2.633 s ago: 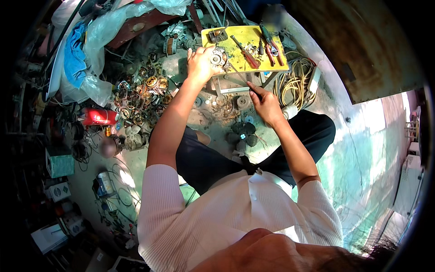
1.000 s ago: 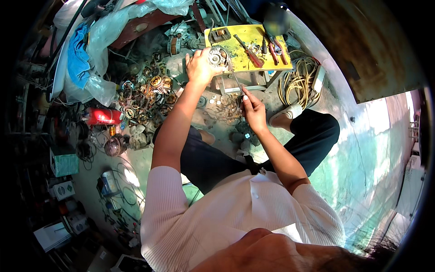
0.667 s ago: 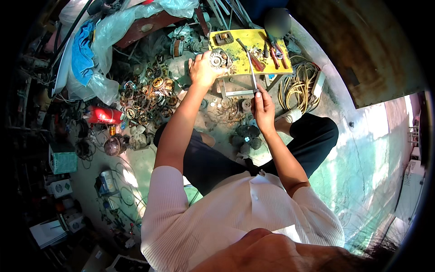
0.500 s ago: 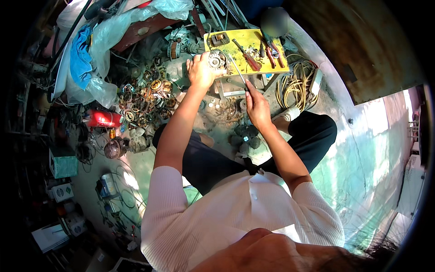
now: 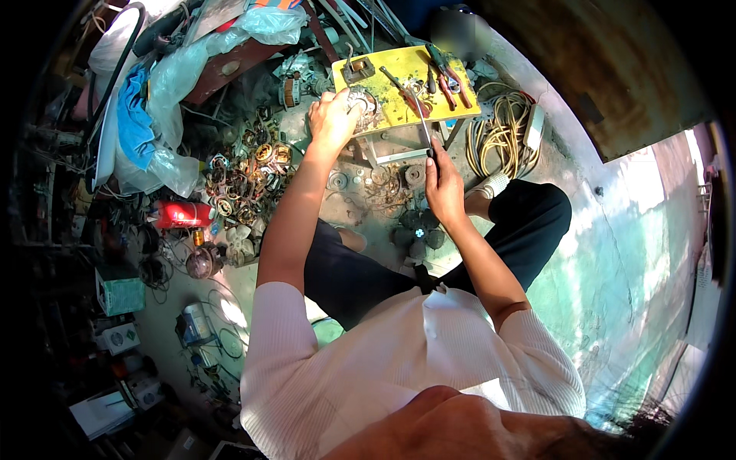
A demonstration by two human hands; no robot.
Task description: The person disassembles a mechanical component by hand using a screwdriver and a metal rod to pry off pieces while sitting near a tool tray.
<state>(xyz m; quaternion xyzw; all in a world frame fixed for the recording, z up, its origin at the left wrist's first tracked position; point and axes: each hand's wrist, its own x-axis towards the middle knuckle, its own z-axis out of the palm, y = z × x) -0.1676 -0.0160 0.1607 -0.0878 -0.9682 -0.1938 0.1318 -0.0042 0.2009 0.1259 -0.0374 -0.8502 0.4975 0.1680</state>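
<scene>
A round metal motor housing [image 5: 365, 107] lay at the near left corner of the yellow bench [image 5: 402, 57], directly right of the fingers of the left hand [image 5: 331, 124], which were curled about its left side; this hand was the nearer. The right hand [image 5: 445, 185] stood in front of the bench's near edge, its fingers wrapped round the handle of a screwdriver [image 5: 426, 132]. The shaft's long axis ran away from the person, leaning slightly left; its tip lay right of the housing and apart from it.

Counted: one housing, one screwdriver in hand; on the bench, one red-handled tool [image 5: 403, 92], one black-handled tool [image 5: 432, 81], one pair of red-handled pliers [image 5: 448, 92], and one metal block [image 5: 357, 70] at the far left corner. Loose scraps were too small to count.
</scene>
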